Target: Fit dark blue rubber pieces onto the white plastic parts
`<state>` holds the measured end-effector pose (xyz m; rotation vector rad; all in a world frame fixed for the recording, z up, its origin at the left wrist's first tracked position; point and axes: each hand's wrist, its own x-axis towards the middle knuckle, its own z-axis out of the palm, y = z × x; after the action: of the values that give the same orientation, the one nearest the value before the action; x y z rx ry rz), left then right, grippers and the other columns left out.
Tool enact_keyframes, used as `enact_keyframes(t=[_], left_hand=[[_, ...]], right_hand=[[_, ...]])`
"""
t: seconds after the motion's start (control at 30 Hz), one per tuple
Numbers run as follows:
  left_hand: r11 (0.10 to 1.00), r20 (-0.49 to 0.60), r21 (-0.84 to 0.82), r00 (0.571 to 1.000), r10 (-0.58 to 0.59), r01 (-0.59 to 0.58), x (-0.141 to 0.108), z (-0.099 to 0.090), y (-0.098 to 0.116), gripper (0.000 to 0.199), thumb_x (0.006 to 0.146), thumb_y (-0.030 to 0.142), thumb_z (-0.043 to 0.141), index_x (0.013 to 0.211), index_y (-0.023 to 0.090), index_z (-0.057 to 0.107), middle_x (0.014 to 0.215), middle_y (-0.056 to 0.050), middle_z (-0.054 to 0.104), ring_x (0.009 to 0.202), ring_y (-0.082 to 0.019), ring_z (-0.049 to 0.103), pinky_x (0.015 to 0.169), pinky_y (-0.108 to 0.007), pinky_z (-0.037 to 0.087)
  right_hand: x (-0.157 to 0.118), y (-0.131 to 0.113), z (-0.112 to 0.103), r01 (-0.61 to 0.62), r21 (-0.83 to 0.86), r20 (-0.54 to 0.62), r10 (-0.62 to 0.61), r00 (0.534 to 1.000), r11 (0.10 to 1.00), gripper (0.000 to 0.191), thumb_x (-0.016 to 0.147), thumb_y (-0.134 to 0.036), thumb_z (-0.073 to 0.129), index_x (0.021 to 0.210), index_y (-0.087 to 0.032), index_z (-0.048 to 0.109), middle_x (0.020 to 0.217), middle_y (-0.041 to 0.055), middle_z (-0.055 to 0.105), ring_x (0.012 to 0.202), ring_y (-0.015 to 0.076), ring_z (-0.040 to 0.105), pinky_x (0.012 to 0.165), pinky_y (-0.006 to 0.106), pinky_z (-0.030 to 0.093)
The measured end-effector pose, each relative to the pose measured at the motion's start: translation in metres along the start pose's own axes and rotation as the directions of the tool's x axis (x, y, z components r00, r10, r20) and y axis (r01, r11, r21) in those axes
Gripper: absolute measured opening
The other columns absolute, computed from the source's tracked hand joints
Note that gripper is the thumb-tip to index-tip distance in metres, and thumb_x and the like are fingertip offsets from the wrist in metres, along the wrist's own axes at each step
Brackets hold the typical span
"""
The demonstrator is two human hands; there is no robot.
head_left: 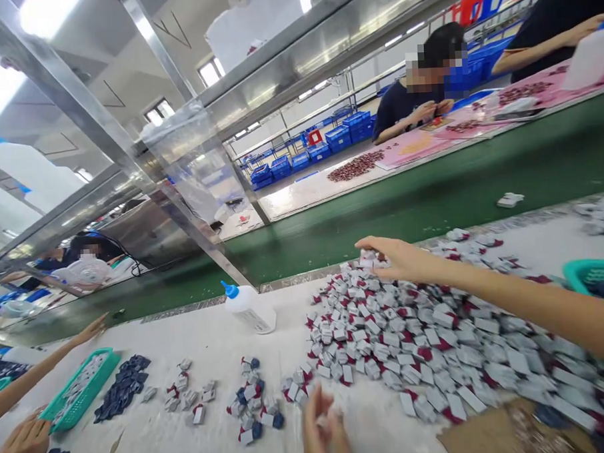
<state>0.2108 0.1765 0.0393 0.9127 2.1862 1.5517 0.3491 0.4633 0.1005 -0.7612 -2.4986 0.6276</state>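
My right hand point(396, 259) reaches in from the right over the far edge of a large heap of small light-grey blocks with dark red parts point(437, 334). Its fingers are closed on one light-grey block point(368, 257) at the heap's top. At the bottom centre my left hand point(323, 429) points upward, with fingers and thumb drawn together. Whatever is between them is too small and blurred to name. Just beyond it lies a little cluster of blocks point(296, 386). More blocks with dark red and navy parts point(253, 399) lie to its left.
A white bottle with a blue cap point(250, 309) stands near the green belt point(302, 236). Left are navy pieces point(123, 388), a green basket point(83, 389) and a co-worker's hand point(26, 439). A brown sheet point(471, 436) and another basket point(591, 267) are right. A metal post point(186, 225) rises ahead.
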Motion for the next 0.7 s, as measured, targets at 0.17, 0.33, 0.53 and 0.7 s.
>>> enact_keyframes(t=[0.17, 0.33, 0.53, 0.7], left_hand=[[0.878, 0.615, -0.326, 0.784, -0.084, 0.349, -0.011, 0.067, 0.051, 0.078, 0.07, 0.072, 0.07, 0.121, 0.013, 0.064, 0.095, -0.012, 0.071, 0.078, -0.02, 0.068, 0.046, -0.02, 0.048], [0.764, 0.76, -0.314, 0.631, -0.153, 0.563, -0.056, 0.083, 0.056, 0.057, 0.055, 0.06, 0.087, 0.082, 0.012, 0.071, 0.066, -0.003, 0.066, 0.055, -0.011, 0.059, 0.039, -0.014, 0.041], [0.656, 0.705, -0.352, 0.65, -0.284, 0.668, -0.08, 0.063, 0.043, 0.045, 0.053, 0.043, 0.094, 0.08, 0.013, 0.074, 0.077, -0.006, 0.074, 0.068, -0.013, 0.067, 0.048, -0.013, 0.047], [0.617, 0.602, -0.451, 0.73, -0.325, 0.645, -0.081, 0.061, 0.051, 0.045, 0.049, 0.04, 0.096, 0.08, 0.015, 0.074, 0.076, -0.003, 0.073, 0.068, -0.013, 0.068, 0.05, -0.014, 0.048]], right_hand=[[-0.138, -0.063, -0.009, 0.101, 0.069, 0.067, -0.106, 0.992, 0.992, 0.046, 0.086, -0.022, 0.049, 0.131, -0.02, 0.058, 0.127, 0.0093, 0.065, 0.116, 0.0231, 0.063, 0.097, 0.036, 0.053], [-0.235, -0.054, -0.034, -0.13, -0.082, 0.103, 0.138, 0.985, 0.988, 0.053, 0.09, -0.04, 0.054, 0.141, -0.027, 0.051, 0.136, 0.007, 0.06, 0.125, 0.0238, 0.056, 0.102, 0.035, 0.05], [-0.281, 0.043, -0.079, -0.612, -0.294, -0.096, 0.615, 0.783, 0.734, 0.032, 0.094, -0.036, 0.049, 0.11, -0.015, 0.067, 0.096, 0.0115, 0.067, 0.081, 0.0227, 0.062, 0.064, 0.035, 0.049], [-0.27, 0.066, -0.068, -0.621, -0.382, -0.003, 0.671, 0.741, 0.684, 0.015, 0.091, -0.029, 0.063, 0.091, -0.014, 0.062, 0.09, 0.0018, 0.061, 0.08, 0.0129, 0.057, 0.074, 0.031, 0.05]])
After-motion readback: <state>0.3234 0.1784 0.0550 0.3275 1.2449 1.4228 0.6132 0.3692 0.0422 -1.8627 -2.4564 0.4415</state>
